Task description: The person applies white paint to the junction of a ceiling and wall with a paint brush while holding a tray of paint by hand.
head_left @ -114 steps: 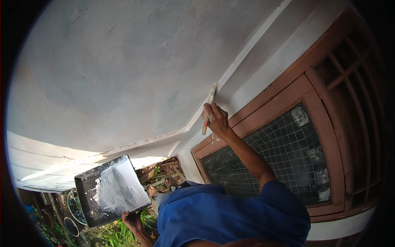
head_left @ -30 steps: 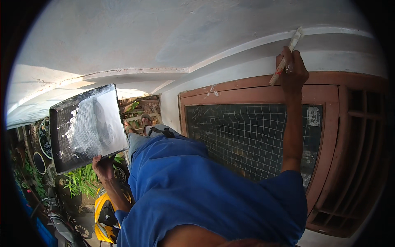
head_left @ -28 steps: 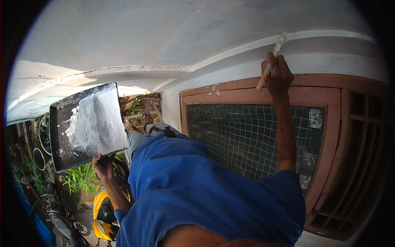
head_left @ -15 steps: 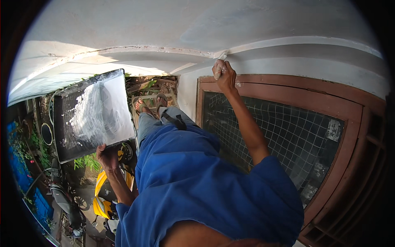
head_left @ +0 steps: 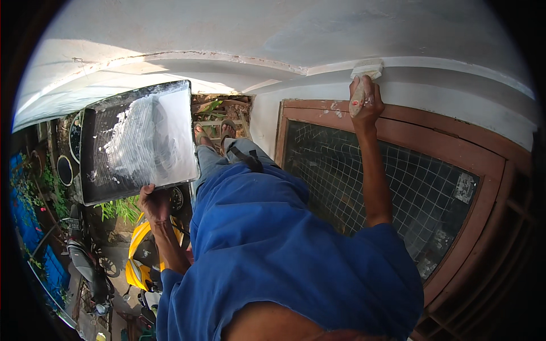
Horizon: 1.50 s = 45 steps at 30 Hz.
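My right hand (head_left: 367, 103) grips a paintbrush (head_left: 368, 69) by its paint-spotted handle. Its pale, paint-coated bristles press against the light moulding (head_left: 438, 61) that runs along the wall above the window. On the left, my left hand (head_left: 154, 203) is closed on the near edge of a black paint tray (head_left: 98, 149). White paint (head_left: 170, 133) lies smeared across the tray's ribbed bottom, thicker on the right side. The fingers under the tray are hidden.
A brown wooden window frame (head_left: 489, 149) with gridded dark glass (head_left: 375, 176) fills the right. My sandalled feet (head_left: 227, 129) stand on slats. Down at the left are a yellow motorbike (head_left: 138, 267), a dark motorbike (head_left: 85, 266) and plants (head_left: 54, 202).
My right hand and the brush have moved right along the moulding, and the bristles now show broadside. The tray has shifted slightly right and up in the picture with my left hand.
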Tool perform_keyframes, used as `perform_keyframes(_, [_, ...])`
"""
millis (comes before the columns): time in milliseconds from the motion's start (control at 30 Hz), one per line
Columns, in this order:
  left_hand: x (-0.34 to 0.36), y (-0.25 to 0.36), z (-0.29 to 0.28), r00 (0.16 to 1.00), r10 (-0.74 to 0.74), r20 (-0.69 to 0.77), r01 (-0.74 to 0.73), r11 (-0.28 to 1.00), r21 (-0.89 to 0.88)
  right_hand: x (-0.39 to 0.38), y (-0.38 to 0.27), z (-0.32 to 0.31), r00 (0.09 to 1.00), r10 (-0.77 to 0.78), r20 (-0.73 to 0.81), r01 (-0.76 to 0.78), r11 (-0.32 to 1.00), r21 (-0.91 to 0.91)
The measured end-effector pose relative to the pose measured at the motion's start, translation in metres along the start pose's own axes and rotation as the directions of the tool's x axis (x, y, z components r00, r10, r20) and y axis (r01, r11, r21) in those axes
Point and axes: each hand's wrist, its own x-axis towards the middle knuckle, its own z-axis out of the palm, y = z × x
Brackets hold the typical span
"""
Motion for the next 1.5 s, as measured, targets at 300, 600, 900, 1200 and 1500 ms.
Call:
perform_keyframes(300, [0.001,0.007,-0.006,0.998,-0.047,0.036,0.048,0.998,-0.033,-0.067,0.015,0.062,0.88,0.075,0.469,-0.07,0.997,-0.028])
perform_keyframes(600, [0.0,0.0,0.0,0.998,0.023,-0.066,-0.023,1.0,-0.01,-0.029,-0.017,0.008,0.965,0.067,0.254,-0.066,0.998,-0.012])
perform_keyframes(900, [-0.002,0.003,0.001,0.999,-0.04,-0.028,0.038,0.997,-0.065,-0.035,0.015,0.014,0.851,0.023,0.524,-0.005,0.999,-0.036])
perform_keyframes(1200, [0.002,0.002,0.002,1.0,-0.026,0.008,0.026,1.0,0.002,-0.028,-0.002,-0.017,0.942,-0.01,0.336,-0.004,0.999,0.04])
perform_keyframes(1500, [0.001,0.003,0.006,0.997,-0.055,0.047,0.053,0.998,0.04,0.001,0.015,-0.057,0.882,-0.011,0.47,0.031,0.999,-0.034])
